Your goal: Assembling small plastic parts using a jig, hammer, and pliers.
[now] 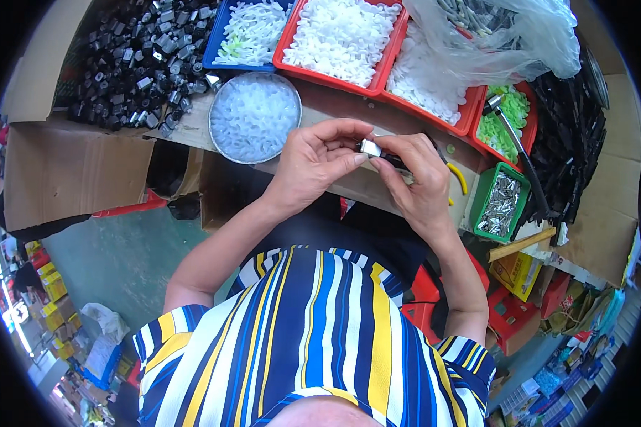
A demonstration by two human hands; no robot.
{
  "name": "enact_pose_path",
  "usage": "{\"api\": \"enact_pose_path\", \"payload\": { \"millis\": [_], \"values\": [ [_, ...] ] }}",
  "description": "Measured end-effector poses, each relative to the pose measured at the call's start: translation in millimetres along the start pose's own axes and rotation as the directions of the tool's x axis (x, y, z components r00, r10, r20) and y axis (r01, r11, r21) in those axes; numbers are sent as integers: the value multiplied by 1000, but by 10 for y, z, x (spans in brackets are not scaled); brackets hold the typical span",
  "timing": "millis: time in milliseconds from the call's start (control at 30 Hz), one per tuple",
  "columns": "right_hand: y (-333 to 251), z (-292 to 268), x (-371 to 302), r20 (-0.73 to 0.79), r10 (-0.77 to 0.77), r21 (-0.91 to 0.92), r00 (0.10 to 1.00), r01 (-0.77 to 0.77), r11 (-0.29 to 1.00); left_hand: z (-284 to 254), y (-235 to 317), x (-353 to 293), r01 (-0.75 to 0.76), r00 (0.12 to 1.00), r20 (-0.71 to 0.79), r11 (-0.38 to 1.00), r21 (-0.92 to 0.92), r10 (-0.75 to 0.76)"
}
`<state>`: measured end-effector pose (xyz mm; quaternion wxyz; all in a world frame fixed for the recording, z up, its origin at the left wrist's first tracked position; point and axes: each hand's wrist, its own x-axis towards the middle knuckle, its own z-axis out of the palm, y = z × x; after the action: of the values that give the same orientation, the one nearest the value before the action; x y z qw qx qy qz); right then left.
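Observation:
In front of my chest, above the near edge of the workbench, both hands meet at a small part with a shiny silver block and black bits (369,148). My left hand (305,165) pinches it from the left between thumb and fingertips. From the other side my right hand (414,171) grips it with thumb and forefinger. Fingers cover much of the part, so its full shape is hidden. Beside the right hand lie yellow tool handles (459,178), probably pliers; the rest is hidden behind that hand. Left of my left hand stands a round bowl (212,121) of translucent plastic pieces.
A heap of black and silver parts (139,64) fills the far left. Blue tray (212,50) and red trays (324,82) hold small plastic pieces. At right are a green bin (478,206) of metal pieces, a black-handled tool (517,139), black strips (570,135) and a wooden stick (521,244).

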<state>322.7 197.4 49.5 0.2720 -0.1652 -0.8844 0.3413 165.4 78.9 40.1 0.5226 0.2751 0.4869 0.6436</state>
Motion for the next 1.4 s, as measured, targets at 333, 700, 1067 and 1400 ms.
{"api": "enact_pose_path", "payload": {
  "millis": [333, 700, 1067, 1400],
  "values": [
    [145, 194, -12, 18, -12, -169, 1000, 15, 986, -50, -107, 99, -119, 971, -110, 823, 556, 214],
    [88, 195, 48, 67, 52, -147, 996, -42, 988, 10, -372, 173, -278, 879, -150, 743, 609, 452],
    [99, 197, 11, 89, 91, -145, 992, -77, 986, 28, -528, 140, -349, 820, -174, 718, 603, 546],
    [63, 127, -3, 56, 24, -183, 998, -13, 983, -20, -363, 160, -141, 928, -209, 808, 572, 310]
  ]
}}
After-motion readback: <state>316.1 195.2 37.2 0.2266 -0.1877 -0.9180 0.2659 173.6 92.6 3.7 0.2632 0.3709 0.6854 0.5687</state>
